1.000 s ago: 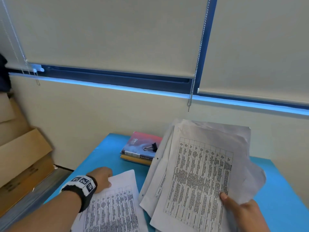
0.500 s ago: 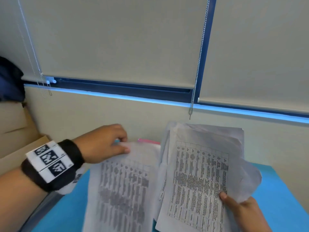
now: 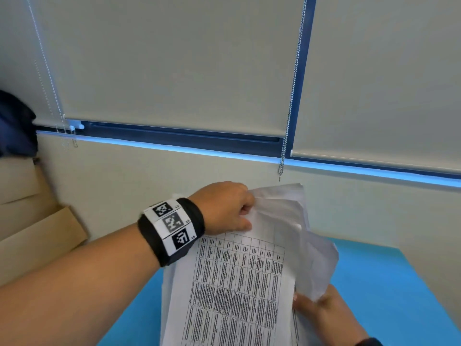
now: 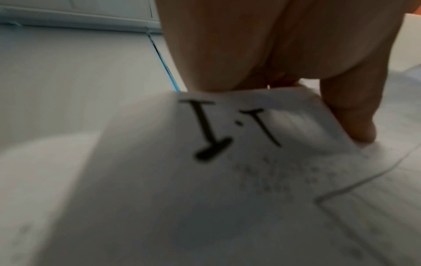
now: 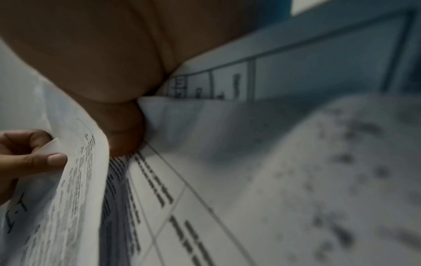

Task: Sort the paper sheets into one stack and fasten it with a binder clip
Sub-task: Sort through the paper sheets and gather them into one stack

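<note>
Count of items in view.
You have two hands on the paper: one left hand [image 3: 225, 208], one right hand [image 3: 326, 313]. One bundle of paper sheets [image 3: 239, 283], sheet number not countable. One table [image 3: 389, 283], two roller blinds [image 3: 174, 61], one wrist band [image 3: 172, 228], cardboard boxes [image 3: 37, 236] uncounted.

Loose bundle of white printed-table paper sheets [image 3: 237, 283], uneven, raised above blue table.

matt, creased paper sheets [image 3: 239, 283]; smooth matt blue table [image 3: 369, 283].
</note>
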